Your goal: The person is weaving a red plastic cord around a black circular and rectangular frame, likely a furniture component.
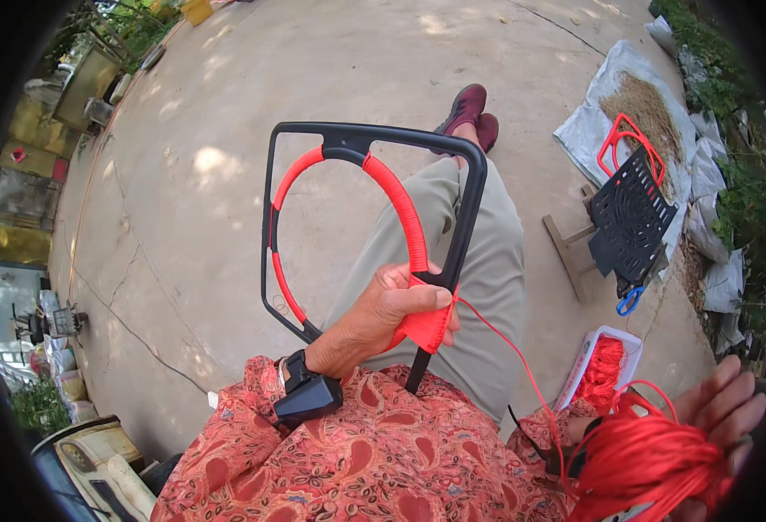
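My left hand grips a black square frame at its right side, near my lap. Inside the frame sits a ring wrapped largely in red cord, with bare black sections between the wraps. Beneath my thumb is a red woven, triangular patch at the ring's lower right. From there a red strand runs down to a thick skein of red cord at the lower right. My right hand carries this skein, its fingers stretched beyond it; the skein hides the palm and thumb.
A white basket of red cord stands on the concrete floor. Beyond it are a wooden stand, a black slotted panel, blue-handled scissors and a red frame by a grain-covered sheet.
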A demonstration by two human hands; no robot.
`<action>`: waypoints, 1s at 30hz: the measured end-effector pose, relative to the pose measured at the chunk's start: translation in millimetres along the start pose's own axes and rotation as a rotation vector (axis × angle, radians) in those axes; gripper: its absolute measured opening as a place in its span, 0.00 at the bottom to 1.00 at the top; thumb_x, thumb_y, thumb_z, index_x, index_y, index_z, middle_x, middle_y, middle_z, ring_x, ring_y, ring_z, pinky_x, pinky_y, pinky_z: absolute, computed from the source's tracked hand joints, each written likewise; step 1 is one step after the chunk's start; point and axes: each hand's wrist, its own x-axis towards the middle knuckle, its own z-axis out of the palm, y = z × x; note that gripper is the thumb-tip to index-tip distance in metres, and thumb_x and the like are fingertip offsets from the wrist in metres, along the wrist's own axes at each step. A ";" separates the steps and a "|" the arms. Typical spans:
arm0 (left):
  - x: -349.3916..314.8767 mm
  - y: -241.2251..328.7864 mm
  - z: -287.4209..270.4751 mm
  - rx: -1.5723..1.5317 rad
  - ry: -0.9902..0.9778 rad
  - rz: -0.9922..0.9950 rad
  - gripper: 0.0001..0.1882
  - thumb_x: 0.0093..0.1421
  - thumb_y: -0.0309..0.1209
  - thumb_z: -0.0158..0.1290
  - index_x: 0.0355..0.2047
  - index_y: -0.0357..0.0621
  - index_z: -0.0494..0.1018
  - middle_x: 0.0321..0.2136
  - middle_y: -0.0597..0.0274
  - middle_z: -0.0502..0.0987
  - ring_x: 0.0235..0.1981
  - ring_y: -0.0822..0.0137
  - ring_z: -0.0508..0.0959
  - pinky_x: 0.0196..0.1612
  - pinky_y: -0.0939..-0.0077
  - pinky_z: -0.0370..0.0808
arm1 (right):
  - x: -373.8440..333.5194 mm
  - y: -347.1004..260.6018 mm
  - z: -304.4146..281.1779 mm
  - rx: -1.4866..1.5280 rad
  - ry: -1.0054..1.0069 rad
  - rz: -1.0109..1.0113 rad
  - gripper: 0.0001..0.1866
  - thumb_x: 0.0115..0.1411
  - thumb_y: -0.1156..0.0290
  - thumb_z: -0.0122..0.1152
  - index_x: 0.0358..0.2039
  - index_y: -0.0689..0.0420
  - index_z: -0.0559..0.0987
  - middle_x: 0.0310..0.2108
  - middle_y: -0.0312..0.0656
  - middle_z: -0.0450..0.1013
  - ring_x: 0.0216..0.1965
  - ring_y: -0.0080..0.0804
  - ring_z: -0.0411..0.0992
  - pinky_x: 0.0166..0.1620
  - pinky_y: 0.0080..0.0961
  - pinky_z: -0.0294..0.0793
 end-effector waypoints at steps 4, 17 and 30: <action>2.7 1.5 -2.1 0.002 0.008 0.033 0.12 0.54 0.27 0.56 0.38 0.39 0.67 0.25 0.46 0.78 0.23 0.57 0.81 0.27 0.65 0.80 | -18.3 40.4 12.4 -0.937 -0.709 0.405 0.22 0.50 0.54 0.65 0.30 0.63 0.75 0.31 0.43 0.63 0.35 0.31 0.61 0.41 0.29 0.59; 0.0 -1.1 -11.2 -0.029 -0.001 -0.016 0.15 0.55 0.27 0.56 0.41 0.39 0.65 0.26 0.47 0.78 0.23 0.56 0.81 0.25 0.66 0.79 | -82.5 -23.0 51.2 0.883 -0.676 0.290 0.03 0.57 0.71 0.58 0.33 0.50 0.75 0.26 0.28 0.67 0.25 0.22 0.65 0.31 0.21 0.66; 8.8 -4.8 -6.8 0.046 0.099 0.063 0.13 0.53 0.32 0.57 0.36 0.39 0.69 0.21 0.49 0.77 0.18 0.58 0.79 0.22 0.67 0.78 | -34.2 64.5 -76.1 -0.797 -0.395 0.689 0.16 0.48 0.65 0.71 0.32 0.62 0.79 0.35 0.40 0.71 0.37 0.30 0.69 0.45 0.26 0.68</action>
